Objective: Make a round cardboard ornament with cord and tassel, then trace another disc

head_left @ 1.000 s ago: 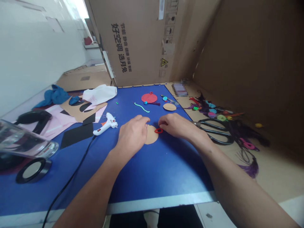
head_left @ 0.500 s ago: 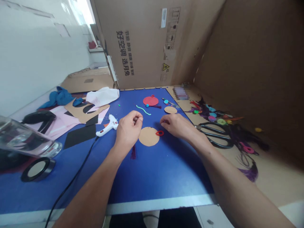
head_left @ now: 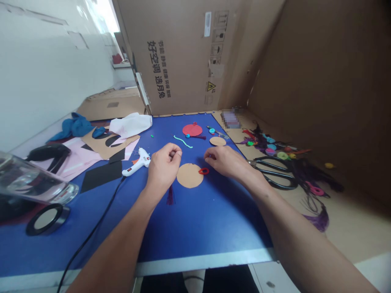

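Note:
My left hand [head_left: 163, 165] is closed in a pinch just left of a round tan cardboard disc [head_left: 190, 177]. A dark purple tassel [head_left: 170, 196] comes out below this hand, its upper end hidden behind the fingers. On the disc's right edge lies a small red loop [head_left: 203, 171]. My right hand [head_left: 221, 160] is held above the table, right of the disc, with its fingertips pressed together. Whatever sits between those fingertips is too small to tell. Farther back lie a red disc [head_left: 192, 130] with its own bead and tassel, and a mint-green strip [head_left: 183, 141].
A white glue gun [head_left: 137, 162] lies left of my left hand, its cord running to the front edge. Black scissors [head_left: 275, 173] and several beads and tassels lie at right. A glass of water [head_left: 33, 179], a tape roll [head_left: 48, 218] and paper scraps [head_left: 102, 175] occupy the left.

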